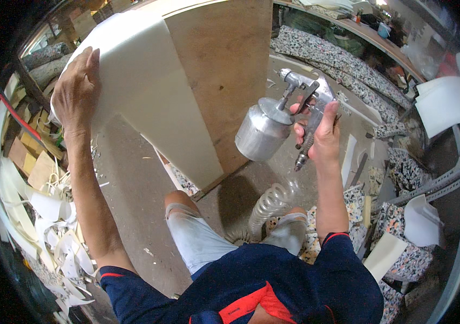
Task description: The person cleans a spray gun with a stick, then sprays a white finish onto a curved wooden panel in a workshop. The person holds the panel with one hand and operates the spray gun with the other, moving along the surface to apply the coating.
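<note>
My left hand (78, 89) grips the curved left edge of a white foam sheet (149, 86) that lies against a plywood panel (222, 86), its fingers together over the surface. In my right hand (322, 127) is a metal spray gun (308, 92) with a silver cup (262, 132) under its front, nozzle toward the upper left. Below the gun hangs a coiled translucent hose (268, 208); I cannot tell whether it joins the gun's lower fitting. The panel's lower end is near my bent knees.
White offcuts (52, 227) and board pieces (27, 143) are heaped left. Speckled foam rolls (332, 59) lie along the back below a cluttered wooden shelf (370, 35). Speckled foam blocks (403, 243), white sheets (440, 102) and perforated metal bars (446, 173) crowd the right side.
</note>
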`<control>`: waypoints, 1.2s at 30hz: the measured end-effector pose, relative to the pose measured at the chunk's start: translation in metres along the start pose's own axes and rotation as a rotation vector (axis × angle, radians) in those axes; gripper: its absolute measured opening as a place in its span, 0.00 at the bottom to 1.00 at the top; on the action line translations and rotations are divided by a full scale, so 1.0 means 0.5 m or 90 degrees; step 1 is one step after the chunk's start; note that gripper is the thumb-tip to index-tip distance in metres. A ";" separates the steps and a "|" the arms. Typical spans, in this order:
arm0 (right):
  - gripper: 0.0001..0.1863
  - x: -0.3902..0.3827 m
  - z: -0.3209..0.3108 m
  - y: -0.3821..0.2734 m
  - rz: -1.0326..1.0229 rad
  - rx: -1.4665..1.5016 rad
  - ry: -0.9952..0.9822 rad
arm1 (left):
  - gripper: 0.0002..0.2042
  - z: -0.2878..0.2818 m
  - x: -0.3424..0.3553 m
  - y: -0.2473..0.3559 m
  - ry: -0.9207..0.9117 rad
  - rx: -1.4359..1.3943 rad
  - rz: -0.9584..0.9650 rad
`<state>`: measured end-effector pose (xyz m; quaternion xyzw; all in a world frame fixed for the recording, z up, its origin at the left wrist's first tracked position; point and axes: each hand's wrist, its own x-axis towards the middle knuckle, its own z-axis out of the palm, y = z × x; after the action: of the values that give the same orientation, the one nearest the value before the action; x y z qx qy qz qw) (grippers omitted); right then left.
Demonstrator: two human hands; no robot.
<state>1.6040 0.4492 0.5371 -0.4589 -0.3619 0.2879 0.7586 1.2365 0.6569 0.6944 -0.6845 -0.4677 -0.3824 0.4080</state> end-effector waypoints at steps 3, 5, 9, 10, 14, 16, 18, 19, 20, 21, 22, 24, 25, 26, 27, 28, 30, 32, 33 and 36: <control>0.44 -0.005 0.020 -0.021 -0.028 -0.016 -0.083 | 0.25 0.001 0.000 -0.002 0.005 0.013 0.008; 0.44 -0.010 0.036 -0.023 -0.015 -0.049 -0.095 | 0.26 0.001 0.000 -0.002 0.002 0.027 0.014; 0.43 -0.015 0.065 -0.020 -0.002 -0.014 -0.103 | 0.26 0.001 0.001 0.001 0.014 -0.009 0.001; 0.43 -0.017 0.070 -0.019 0.003 -0.012 -0.092 | 0.26 0.000 0.001 0.002 0.024 -0.011 0.011; 0.39 -0.040 0.091 -0.010 0.030 0.022 -0.009 | 0.25 -0.006 -0.001 0.002 0.017 -0.013 0.017; 0.37 -0.062 0.095 0.000 0.038 0.007 0.052 | 0.25 -0.007 -0.003 0.002 0.000 -0.006 0.013; 0.37 -0.084 0.095 0.014 0.030 -0.014 0.083 | 0.25 -0.004 -0.005 0.002 -0.016 0.005 0.016; 0.36 -0.094 0.094 0.021 0.030 -0.025 0.112 | 0.25 -0.002 -0.005 0.003 -0.002 0.000 0.022; 0.36 -0.102 0.093 0.028 0.022 -0.016 0.101 | 0.25 0.000 -0.006 0.002 0.014 -0.004 0.028; 0.36 -0.109 0.092 0.036 0.017 -0.007 0.095 | 0.25 0.002 -0.006 0.002 0.034 -0.006 0.040; 0.36 -0.114 0.089 0.042 0.004 0.004 0.081 | 0.27 0.003 -0.006 0.000 0.037 -0.020 0.043; 0.37 -0.126 0.086 0.059 0.023 0.032 0.050 | 0.28 0.004 -0.006 -0.004 0.043 -0.030 0.042; 0.37 -0.133 0.084 0.069 0.021 0.051 0.024 | 0.28 0.007 -0.007 -0.005 0.021 -0.038 0.032; 0.36 -0.142 0.085 0.083 0.058 0.045 0.047 | 0.28 0.006 -0.004 -0.011 -0.015 -0.034 0.030; 0.36 -0.153 0.083 0.097 0.065 0.040 0.061 | 0.28 0.006 -0.004 -0.014 -0.024 -0.034 0.029; 0.36 -0.166 0.083 0.113 0.079 0.035 0.083 | 0.28 0.007 -0.004 -0.019 -0.038 -0.034 0.027; 0.35 -0.190 0.079 0.149 0.095 0.016 0.141 | 0.29 0.010 -0.001 -0.026 -0.032 -0.057 0.030; 0.36 -0.212 0.064 0.183 0.114 -0.017 0.178 | 0.29 0.014 0.000 -0.030 -0.036 -0.043 0.032; 0.36 -0.222 0.056 0.199 0.109 -0.032 0.188 | 0.29 0.016 0.001 -0.033 -0.039 -0.038 0.025; 0.34 -0.240 0.042 0.241 0.149 -0.106 0.237 | 0.30 0.021 0.005 -0.040 -0.041 -0.016 0.041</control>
<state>1.5056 0.4169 0.4003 -0.6041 -0.1824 0.2536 0.7331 1.2194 0.6722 0.6970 -0.7166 -0.4532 -0.3526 0.3960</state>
